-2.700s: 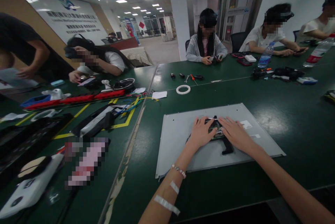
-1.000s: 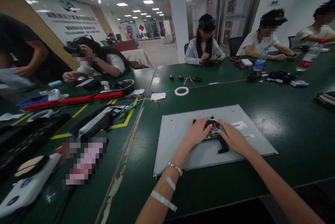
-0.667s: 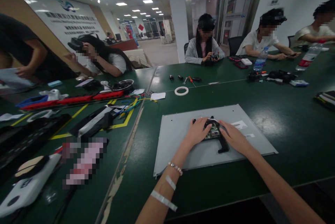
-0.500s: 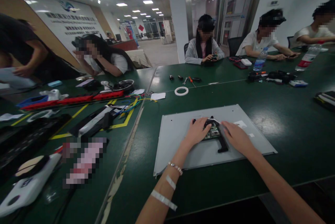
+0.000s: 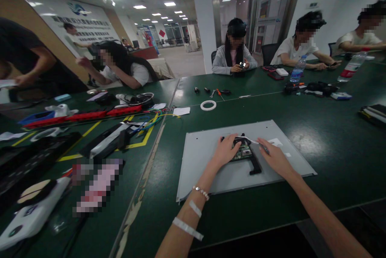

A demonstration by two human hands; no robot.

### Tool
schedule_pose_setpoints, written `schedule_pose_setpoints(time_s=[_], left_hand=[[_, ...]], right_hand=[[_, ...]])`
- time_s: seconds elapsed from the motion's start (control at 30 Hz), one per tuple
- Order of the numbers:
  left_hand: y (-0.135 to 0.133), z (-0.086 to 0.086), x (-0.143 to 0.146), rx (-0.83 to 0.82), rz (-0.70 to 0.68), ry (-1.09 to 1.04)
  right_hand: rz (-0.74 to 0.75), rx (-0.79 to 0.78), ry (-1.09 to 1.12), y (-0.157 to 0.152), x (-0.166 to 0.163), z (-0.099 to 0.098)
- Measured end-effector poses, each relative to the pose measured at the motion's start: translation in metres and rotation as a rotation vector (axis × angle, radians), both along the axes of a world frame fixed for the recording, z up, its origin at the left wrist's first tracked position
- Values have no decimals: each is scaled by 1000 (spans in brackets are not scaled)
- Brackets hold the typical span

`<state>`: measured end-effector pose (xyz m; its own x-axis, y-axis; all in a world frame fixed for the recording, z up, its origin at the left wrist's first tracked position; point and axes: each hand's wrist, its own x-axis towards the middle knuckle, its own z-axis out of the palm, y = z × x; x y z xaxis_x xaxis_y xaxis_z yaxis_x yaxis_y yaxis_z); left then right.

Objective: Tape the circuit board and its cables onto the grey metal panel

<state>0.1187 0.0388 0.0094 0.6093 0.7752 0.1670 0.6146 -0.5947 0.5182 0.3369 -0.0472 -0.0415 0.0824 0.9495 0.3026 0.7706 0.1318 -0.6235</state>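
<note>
A green circuit board (image 5: 243, 152) in a black plastic frame (image 5: 255, 165) lies on a light grey panel (image 5: 208, 179). My left hand (image 5: 227, 149) holds the board and frame by the left side, thumb and fingers closed on it and partly covering it. From the top of the frame a thin white cable (image 5: 252, 141) runs to my right hand (image 5: 273, 155). The fingers of that hand are pinched on the cable's end, beside the frame's right arm. A small grey piece shows at those fingertips, too small to name.
A roll of white tape (image 5: 208, 105) lies beyond the panel, near a screwdriver (image 5: 221, 95) and a wrench (image 5: 212, 93). Black housings, wires and a red strip (image 5: 81, 116) cover the left side. Several people sit around the green table (image 5: 250, 111); bottles (image 5: 298, 69) stand at the right.
My right hand has moved slightly to the right, and more of the white cable shows between it and the frame. My left hand stays on the board.
</note>
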Motion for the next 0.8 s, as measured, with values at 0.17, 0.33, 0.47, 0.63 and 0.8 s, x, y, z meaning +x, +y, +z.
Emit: schedule_pose_setpoints(time_s=[0.17, 0.33, 0.47, 0.63, 0.8], left_hand=[[10, 4, -4, -116, 48, -280], [12, 19, -19, -326, 107, -606], [5, 29, -36, -468, 217, -783], [2, 32, -48, -652, 303, -1066], [3, 33, -57, -746, 318, -1205]], right_hand=[[-73, 64, 41, -3, 2, 9], [-125, 176, 110, -8, 0, 27], [-95, 157, 332, -33, -36, 48], [313, -222, 669, -84, -136, 75], [519, -338, 681, -109, -218, 76]])
